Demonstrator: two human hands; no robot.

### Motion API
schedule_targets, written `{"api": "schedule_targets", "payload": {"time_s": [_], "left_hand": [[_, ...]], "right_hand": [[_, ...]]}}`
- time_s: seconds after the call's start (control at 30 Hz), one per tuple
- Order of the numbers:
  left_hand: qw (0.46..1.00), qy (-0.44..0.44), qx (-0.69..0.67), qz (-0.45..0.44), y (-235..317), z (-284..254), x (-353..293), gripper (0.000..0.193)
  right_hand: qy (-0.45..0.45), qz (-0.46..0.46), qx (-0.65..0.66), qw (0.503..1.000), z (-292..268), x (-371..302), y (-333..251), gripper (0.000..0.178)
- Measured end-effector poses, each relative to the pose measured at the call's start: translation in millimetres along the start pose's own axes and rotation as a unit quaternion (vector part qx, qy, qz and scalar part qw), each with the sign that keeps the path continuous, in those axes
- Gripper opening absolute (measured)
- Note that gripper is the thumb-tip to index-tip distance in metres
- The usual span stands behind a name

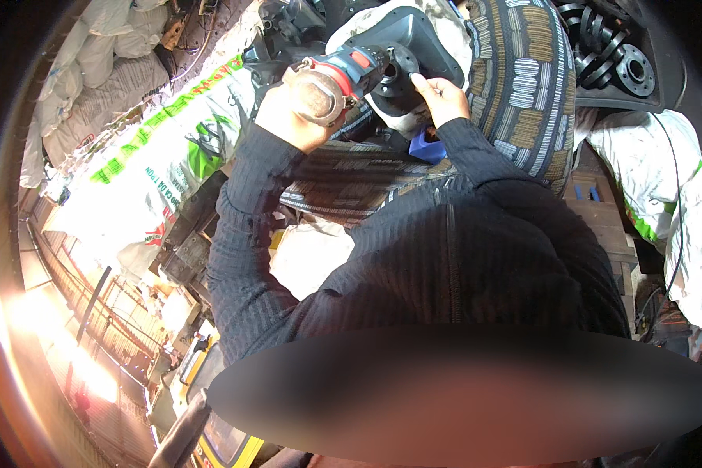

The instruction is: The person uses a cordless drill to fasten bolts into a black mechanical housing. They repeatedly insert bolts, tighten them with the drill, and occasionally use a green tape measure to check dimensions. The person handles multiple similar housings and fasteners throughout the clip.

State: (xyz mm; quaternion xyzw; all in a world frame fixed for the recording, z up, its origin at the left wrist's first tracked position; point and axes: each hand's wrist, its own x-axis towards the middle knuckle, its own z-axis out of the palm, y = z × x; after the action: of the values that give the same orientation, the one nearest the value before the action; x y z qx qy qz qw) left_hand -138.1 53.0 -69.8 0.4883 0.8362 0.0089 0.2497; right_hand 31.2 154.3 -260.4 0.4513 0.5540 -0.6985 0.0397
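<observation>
My left hand [288, 121] is wrapped round a blue and red cordless drill [352, 66], whose nose points right. The drill's front end meets or overlaps a black flanged fitting [400, 82]; contact cannot be made out. With thumb and finger, my right hand [444, 100] grips that fitting's right edge. Behind it lies a larger dark moulded part [425, 39] with a broad rim, on white sacking [454, 35]. A patterned cloth [519, 86] covers the surface around my right forearm.
A dark bin [663, 93] at the far right holds several black flanged fittings [636, 69]. White printed sacks [144, 195] lie to the left, and another white sack [639, 156] at the right. Below my right hand sits a blue box-like object [427, 148]. A dark cable [681, 203] hangs at right.
</observation>
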Motion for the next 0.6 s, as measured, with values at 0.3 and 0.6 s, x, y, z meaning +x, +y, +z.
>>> {"api": "schedule_targets", "payload": {"time_s": [0.3, 0.6], "left_hand": [[0.992, -0.055, -0.089, -0.074, 15, -14, 25, 0.051], [0.996, -0.047, -0.078, -0.009, 6, -8, 32, 0.051]], "right_hand": [[0.009, -0.009, -0.031, 0.999, 0, 0, -21, 0.038], [-0.014, -0.016, -0.046, 0.999, 0, 0, -24, 0.032]]}}
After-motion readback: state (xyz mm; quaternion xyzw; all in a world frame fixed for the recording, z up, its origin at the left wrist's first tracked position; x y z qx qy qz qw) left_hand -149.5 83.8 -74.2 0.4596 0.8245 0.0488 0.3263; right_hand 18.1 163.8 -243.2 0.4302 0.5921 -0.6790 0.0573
